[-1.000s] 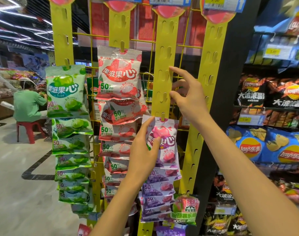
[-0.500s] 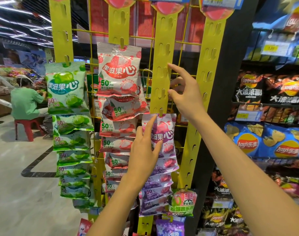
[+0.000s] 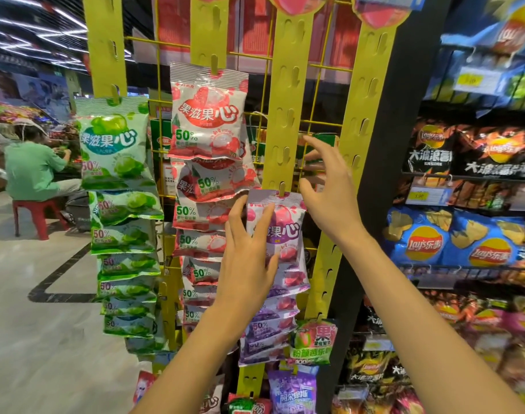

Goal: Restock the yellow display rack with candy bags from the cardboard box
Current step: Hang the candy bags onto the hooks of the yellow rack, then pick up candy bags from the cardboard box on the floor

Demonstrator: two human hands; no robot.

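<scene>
Head view, findings listed by size. Yellow display rack [image 3: 285, 85] fills the centre: a wire grid carrying four vertical hook strips, counted left to right. Right of the rack are crisp packets [image 3: 464, 243] on dark shelving. Left of the rack, well apart, one person [image 3: 31, 171] sits on a red stool [image 3: 35, 206]. Stock on the rack hangs in overlapping columns. Each bag is hooked through its header so that it laps the one below and faces the aisle. First strip: green bags [image 3: 114, 144], at least seven. Second strip: red bags [image 3: 207, 115], at least seven. Third strip: purple bags [image 3: 267, 330], at least five, the lower ones partly hidden. Fourth strip: one green-and-pink bag [image 3: 313, 342] low down, with the hooks above it bare. Left hand [image 3: 246, 258] lies flat on the front of the top candy bag [image 3: 285, 231] of the third strip, fingers straight and spread, gripping nothing. It is judged to be steadying the bag so that it hangs square. Right hand [image 3: 330, 189] is just right of the third strip beside the bag's header, fingers loosely bent and parted, nothing held. Whether its thumb touches the header cannot be told. That bag sits on its hook [image 3: 282, 186], about mid-height on the rack. The upper hooks of the third and fourth strips are unfilled. Cardboard box is not in view.
</scene>
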